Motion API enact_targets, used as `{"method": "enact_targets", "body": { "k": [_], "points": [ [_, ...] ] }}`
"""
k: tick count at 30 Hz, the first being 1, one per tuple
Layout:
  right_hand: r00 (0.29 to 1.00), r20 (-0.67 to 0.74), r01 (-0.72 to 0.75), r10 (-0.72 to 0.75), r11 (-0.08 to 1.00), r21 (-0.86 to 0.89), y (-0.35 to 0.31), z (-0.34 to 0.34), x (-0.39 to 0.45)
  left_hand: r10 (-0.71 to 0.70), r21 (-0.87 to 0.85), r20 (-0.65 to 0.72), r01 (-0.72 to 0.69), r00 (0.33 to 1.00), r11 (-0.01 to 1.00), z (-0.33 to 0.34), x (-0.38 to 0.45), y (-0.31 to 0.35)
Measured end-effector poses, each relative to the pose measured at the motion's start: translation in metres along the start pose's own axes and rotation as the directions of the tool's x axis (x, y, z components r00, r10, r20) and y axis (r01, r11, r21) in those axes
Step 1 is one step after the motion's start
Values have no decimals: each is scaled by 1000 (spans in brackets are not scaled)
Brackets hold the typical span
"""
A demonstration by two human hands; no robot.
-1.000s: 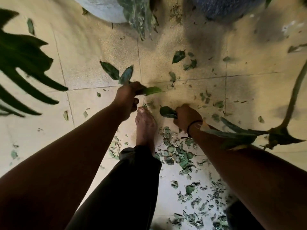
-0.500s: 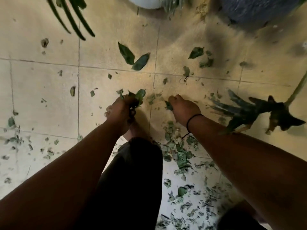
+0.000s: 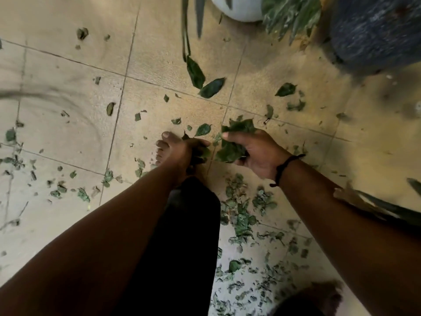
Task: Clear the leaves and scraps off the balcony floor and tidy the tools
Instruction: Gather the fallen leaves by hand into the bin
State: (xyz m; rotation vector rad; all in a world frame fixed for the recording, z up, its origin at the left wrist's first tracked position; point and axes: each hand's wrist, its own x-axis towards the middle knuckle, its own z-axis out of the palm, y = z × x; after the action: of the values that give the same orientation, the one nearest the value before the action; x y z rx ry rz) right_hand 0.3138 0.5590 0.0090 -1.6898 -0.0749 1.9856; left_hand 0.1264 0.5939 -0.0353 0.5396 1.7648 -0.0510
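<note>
My right hand [image 3: 255, 151] is turned palm-up and holds a bunch of green leaves [image 3: 234, 142] in its curled fingers. My left hand [image 3: 182, 149] is just left of it, fingers curled round a smaller clump of leaves [image 3: 201, 153]. Both hands hover above my bare foot [image 3: 163, 144] on the beige tiled floor [image 3: 68, 124]. Two whole dark leaves [image 3: 205, 80] lie farther ahead on the tiles. A dense scatter of torn leaf scraps [image 3: 241, 215] covers the floor near my right forearm, and thinner scraps [image 3: 59, 190] lie to the left.
A white pot [image 3: 239, 8] and a dark blue pot [image 3: 376, 30] stand at the top, with plant foliage [image 3: 289, 17] between them. Long leaves of another plant [image 3: 387, 206] reach in from the right edge. My dark trouser leg [image 3: 182, 247] fills the lower centre.
My right hand has turned palm-up and now shows a fuller bunch of leaves. My left hand has drawn close beside it. The view has shifted left and down.
</note>
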Motion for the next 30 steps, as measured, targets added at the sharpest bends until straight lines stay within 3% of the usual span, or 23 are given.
{"method": "enact_targets", "body": {
  "k": [2,3,4,5,6,7,9,10,12,14,17,19,21,27,30],
  "points": [
    [999,-28,41,-44,996,-79,-5,26,-7,48,237,-120,-18,992,971,1,-12,-3],
    [994,-69,68,-81,982,-176,-7,38,-9,98,284,-29,-86,995,955,5,-22,0],
    [981,-129,94,-142,942,-322,-7,49,-11,87,157,180,-116,980,981,11,-41,9],
    [950,-183,122,-254,838,-531,-6,57,-10,164,46,284,-184,945,982,6,-47,14],
    [907,-202,108,-371,667,-737,-4,63,-10,166,-80,334,-148,928,986,7,-61,22],
    [855,-181,83,-486,472,-878,-3,68,-13,224,-328,395,-91,891,940,13,-53,18],
    [775,-64,86,-628,205,-975,-5,77,-19,165,-646,345,106,924,756,9,-45,24],
    [757,-4,103,-654,125,-987,-6,80,-21,121,-716,324,159,938,680,7,-34,24],
    [742,88,149,-664,35,-988,-5,82,-20,177,-790,334,172,926,588,4,-28,24],
    [738,104,156,-667,18,-988,-5,84,-19,297,-839,399,215,868,500,5,-39,31],
    [671,85,116,-737,-9,-993,-11,87,-20,372,-837,437,219,819,502,3,-46,38],
    [712,108,155,-694,6,-988,-23,89,-24,381,-831,467,249,798,497,-2,-46,38],
    [793,120,224,-598,102,-969,-37,91,-30,401,-815,503,265,766,515,-11,-51,41],
    [880,197,379,-433,387,-841,-69,101,-65,466,-809,565,344,681,477,-42,-77,50],
    [906,212,366,-366,429,-826,-86,114,-78,467,-788,603,391,647,475,-62,-93,57]
  ]
}}
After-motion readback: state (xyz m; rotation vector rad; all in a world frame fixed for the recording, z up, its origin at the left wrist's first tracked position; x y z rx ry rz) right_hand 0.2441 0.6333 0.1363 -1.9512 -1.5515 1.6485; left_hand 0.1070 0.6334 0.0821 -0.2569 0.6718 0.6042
